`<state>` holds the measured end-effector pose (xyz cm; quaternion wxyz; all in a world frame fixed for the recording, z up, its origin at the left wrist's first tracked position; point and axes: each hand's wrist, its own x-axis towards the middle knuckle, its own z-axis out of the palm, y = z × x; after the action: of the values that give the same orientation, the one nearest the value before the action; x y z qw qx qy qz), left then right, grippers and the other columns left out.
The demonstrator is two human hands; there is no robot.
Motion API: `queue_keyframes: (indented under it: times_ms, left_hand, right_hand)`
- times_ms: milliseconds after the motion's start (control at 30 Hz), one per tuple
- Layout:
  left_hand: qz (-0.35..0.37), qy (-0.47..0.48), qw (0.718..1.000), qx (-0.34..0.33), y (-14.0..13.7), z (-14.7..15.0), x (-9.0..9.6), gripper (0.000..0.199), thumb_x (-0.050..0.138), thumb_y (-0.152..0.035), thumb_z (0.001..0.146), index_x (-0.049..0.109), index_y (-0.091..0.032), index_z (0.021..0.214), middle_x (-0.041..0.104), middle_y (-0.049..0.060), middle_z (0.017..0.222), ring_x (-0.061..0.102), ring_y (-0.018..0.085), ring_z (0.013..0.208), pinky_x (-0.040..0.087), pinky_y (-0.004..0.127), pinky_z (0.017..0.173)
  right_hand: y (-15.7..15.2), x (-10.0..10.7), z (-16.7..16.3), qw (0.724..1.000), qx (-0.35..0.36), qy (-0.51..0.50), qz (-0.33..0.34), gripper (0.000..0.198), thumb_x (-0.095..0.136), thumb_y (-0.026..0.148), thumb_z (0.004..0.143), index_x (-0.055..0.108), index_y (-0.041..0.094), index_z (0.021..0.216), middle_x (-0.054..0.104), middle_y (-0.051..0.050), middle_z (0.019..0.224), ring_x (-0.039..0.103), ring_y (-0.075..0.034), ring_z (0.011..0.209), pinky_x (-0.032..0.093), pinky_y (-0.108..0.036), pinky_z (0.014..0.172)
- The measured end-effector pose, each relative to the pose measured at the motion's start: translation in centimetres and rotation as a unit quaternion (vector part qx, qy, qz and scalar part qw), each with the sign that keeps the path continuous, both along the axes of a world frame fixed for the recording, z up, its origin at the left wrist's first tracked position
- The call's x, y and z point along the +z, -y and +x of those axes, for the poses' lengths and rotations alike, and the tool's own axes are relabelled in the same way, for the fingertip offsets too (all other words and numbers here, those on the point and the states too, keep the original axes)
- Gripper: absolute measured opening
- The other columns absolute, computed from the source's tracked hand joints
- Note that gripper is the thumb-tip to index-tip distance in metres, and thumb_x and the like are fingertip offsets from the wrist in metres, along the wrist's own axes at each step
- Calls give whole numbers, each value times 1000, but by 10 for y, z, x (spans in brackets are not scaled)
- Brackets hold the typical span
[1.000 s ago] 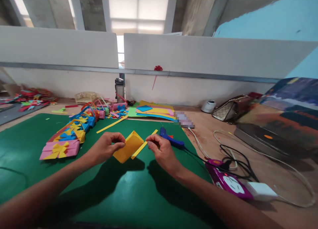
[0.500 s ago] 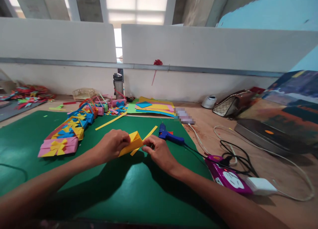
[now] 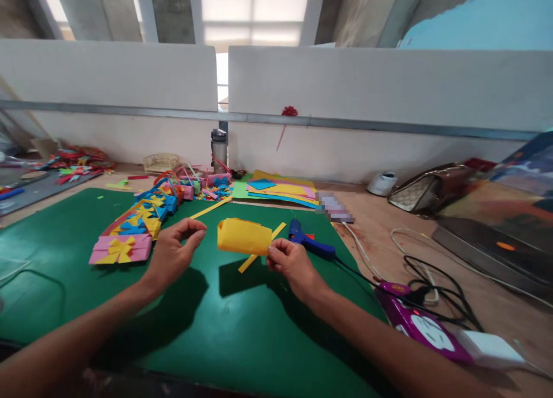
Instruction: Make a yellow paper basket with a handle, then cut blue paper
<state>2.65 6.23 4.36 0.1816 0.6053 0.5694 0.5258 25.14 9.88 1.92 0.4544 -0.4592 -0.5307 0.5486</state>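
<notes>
Between my hands a yellow folded paper piece, shaped like a small box or basket, is held above the green mat. My right hand pinches its right end between thumb and fingers. My left hand is off to its left, thumb and fingers apart with a gap between them, touching nothing. Beneath and behind the yellow piece lies a yellow paper strip, partly hidden by it. A blue glue gun rests on the mat just beyond my right hand.
At left stands a row of finished paper baskets, the nearest a pink one with a yellow bow. Stacked coloured paper and a phone are at the back. A purple power strip with cables lies at right.
My left hand has let go of the yellow paper piece and moved left. My right hand now holds the piece alone, turned broadside. The view has shifted slightly left.
</notes>
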Motion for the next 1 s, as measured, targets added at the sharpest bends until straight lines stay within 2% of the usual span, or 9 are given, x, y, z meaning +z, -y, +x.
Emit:
queue_keyframes:
  times_ms: [133, 400, 567, 700, 867, 1000]
  left_hand:
    - [-32, 46, 998, -18, 3, 3, -9, 21, 57, -34, 70, 63, -14, 75, 63, 2, 68, 54, 13, 60, 43, 21, 55]
    - [-23, 50, 997, -53, 9, 13, -8, 22, 56, -30, 72, 68, -13, 80, 65, 3, 74, 57, 13, 65, 44, 21, 58]
    - [-84, 104, 989, -60, 7, 14, -10, 26, 60, -32, 68, 67, -12, 83, 67, 4, 74, 57, 13, 63, 45, 22, 58]
    - [-117, 151, 980, -61, 4, 15, -10, 24, 64, -31, 62, 67, -12, 77, 67, 3, 71, 57, 13, 64, 45, 22, 60]
    - [-149, 191, 969, -38, 2, 17, -9, 20, 69, -29, 54, 63, -13, 65, 62, -1, 61, 52, 10, 57, 41, 20, 54]
    - [-175, 225, 958, -36, -2, 15, -18, 21, 72, -27, 52, 61, -14, 64, 59, -3, 58, 48, 7, 52, 37, 18, 50]
  right_hand:
    - [-1, -4, -1, 1000, 0, -16, -8, 22, 64, 35, 61, 50, 18, 61, 50, 4, 51, 46, -8, 47, 38, -23, 48]
    - [2, -1, -2, 1000, -18, -3, 10, 18, 63, 30, 63, 51, 17, 61, 51, 4, 50, 46, -8, 47, 36, -22, 48]
    - [5, 3, -4, 997, -28, 41, 57, 15, 60, 30, 66, 51, 18, 62, 51, 4, 50, 45, -9, 48, 38, -24, 50]
    - [7, 5, -4, 990, -42, 87, 101, 14, 57, 29, 68, 50, 18, 62, 51, 3, 50, 45, -10, 48, 38, -24, 50]
    - [9, 6, -4, 983, -51, 119, 133, 14, 56, 29, 68, 52, 17, 61, 52, 2, 52, 47, -10, 49, 38, -23, 49]
    - [12, 5, -5, 978, -51, 138, 149, 14, 57, 28, 68, 53, 17, 60, 53, 2, 54, 47, -10, 51, 38, -22, 50]
